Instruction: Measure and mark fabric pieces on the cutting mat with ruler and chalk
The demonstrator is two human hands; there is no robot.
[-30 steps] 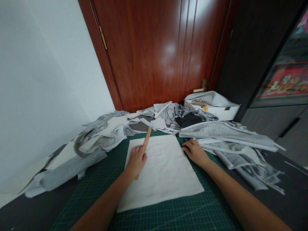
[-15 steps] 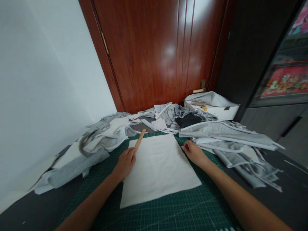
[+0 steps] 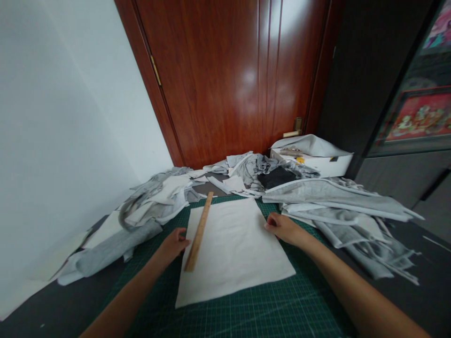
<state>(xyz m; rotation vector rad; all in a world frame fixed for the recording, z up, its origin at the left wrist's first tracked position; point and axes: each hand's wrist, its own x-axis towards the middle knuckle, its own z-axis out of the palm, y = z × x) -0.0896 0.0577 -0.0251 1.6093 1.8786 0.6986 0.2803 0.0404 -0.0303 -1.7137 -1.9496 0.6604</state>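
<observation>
A white cloth (image 3: 236,253) lies flat on the green cutting mat (image 3: 253,307). On its left part rests a wooden ruler (image 3: 200,234), tilted slightly to the right at the far end. Beside the cloth's left edge is my left hand (image 3: 172,245), fingers a little apart, off the ruler and holding nothing. My right hand (image 3: 283,229) has its fingers pressed together at the cloth's right edge. What sits between those fingertips, if anything, is hidden.
Grey and white fabric pieces (image 3: 148,206) are heaped at the left. More grey fabric (image 3: 331,195) is stacked at the right, near a white box (image 3: 331,165). Scraps (image 3: 234,183) lie along the back, before a brown wooden door (image 3: 211,84).
My left hand has let go of the ruler and drawn back to the left, leaving the ruler lying on the cloth. My right hand has moved slightly nearer, onto the cloth's right edge.
</observation>
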